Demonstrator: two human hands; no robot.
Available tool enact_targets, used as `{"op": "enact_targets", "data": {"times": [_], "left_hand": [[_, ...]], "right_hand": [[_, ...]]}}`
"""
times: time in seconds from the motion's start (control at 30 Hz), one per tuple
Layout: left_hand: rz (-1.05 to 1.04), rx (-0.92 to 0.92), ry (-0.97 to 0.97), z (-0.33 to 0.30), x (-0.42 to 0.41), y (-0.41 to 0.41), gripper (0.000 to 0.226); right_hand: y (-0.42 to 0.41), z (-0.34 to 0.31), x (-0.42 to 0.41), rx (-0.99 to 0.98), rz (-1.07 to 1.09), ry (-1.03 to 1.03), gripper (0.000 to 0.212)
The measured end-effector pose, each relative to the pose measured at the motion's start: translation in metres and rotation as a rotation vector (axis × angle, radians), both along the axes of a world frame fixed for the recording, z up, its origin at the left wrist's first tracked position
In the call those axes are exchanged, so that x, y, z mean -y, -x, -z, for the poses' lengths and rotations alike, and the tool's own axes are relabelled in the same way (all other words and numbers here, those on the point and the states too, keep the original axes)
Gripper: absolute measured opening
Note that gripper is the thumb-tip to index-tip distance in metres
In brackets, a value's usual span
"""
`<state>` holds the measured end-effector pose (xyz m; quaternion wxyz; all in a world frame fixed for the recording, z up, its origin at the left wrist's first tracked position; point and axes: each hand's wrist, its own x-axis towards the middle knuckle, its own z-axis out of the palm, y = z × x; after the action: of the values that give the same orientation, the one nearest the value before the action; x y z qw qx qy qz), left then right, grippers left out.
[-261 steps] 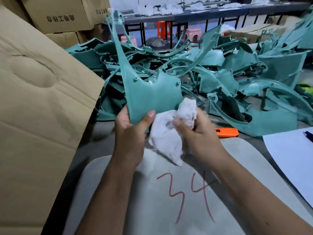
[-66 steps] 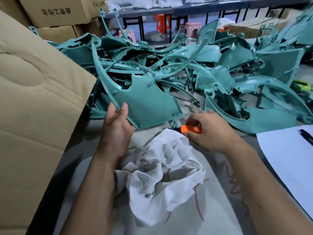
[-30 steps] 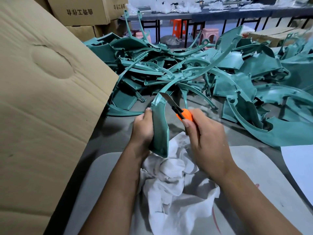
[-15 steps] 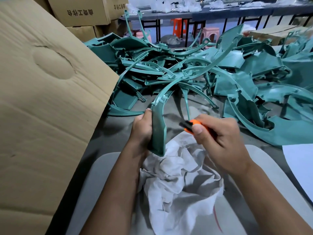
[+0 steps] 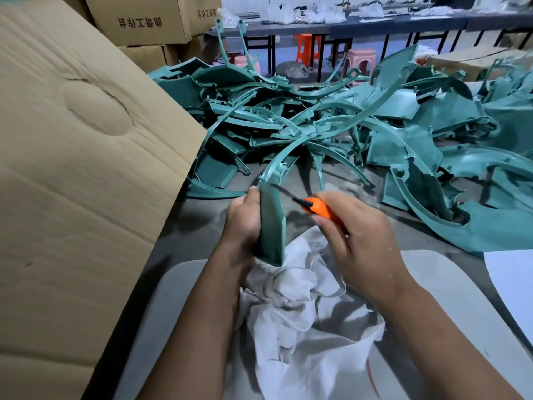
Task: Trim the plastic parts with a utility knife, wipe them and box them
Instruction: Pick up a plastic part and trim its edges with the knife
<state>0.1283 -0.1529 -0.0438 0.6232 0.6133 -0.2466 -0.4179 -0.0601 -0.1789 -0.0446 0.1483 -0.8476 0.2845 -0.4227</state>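
Your left hand [image 5: 243,216] grips curved teal plastic part [image 5: 271,223] upright, edge toward you. Your right hand [image 5: 354,243] holds orange utility knife [image 5: 317,208], blade tip at part's upper edge. Crumpled white cloth [image 5: 305,310] lies below on desk [image 5: 199,223]; teal parts pile [image 5: 360,119] behind; cardboard box flap [image 5: 80,157] left.

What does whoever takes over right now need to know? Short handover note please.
Left hand grips the green plastic part on edge above the white rag.
Right hand holds the orange utility knife, blade against the part's upper edge.
Pile of green parts behind; cardboard box at left.
Trimming in progress on this part. Left: finish trimming, wipe it, box it, then the pile.
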Motion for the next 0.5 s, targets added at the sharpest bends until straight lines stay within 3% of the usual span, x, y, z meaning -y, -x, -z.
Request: {"op": "enact_targets", "data": {"times": [0.13, 0.2, 0.37, 0.5], "left_hand": [[0.018, -0.029, -0.004, 0.001, 0.001, -0.004, 0.058], [0.003, -0.059, 0.026, 0.001, 0.000, -0.002, 0.051], [0.000, 0.014, -0.001, 0.002, -0.001, -0.001, 0.043], [-0.028, 0.096, -0.039, 0.002, -0.002, 0.002, 0.045]], "right_hand": [[0.006, -0.006, 0.000, -0.017, -0.173, -0.052, 0.022], [0.009, -0.007, 0.000, 0.008, -0.208, -0.049, 0.025], [0.003, -0.005, 0.001, 0.098, 0.004, -0.006, 0.035], [-0.002, 0.000, 0.002, 0.069, 0.077, -0.022, 0.022]]}}
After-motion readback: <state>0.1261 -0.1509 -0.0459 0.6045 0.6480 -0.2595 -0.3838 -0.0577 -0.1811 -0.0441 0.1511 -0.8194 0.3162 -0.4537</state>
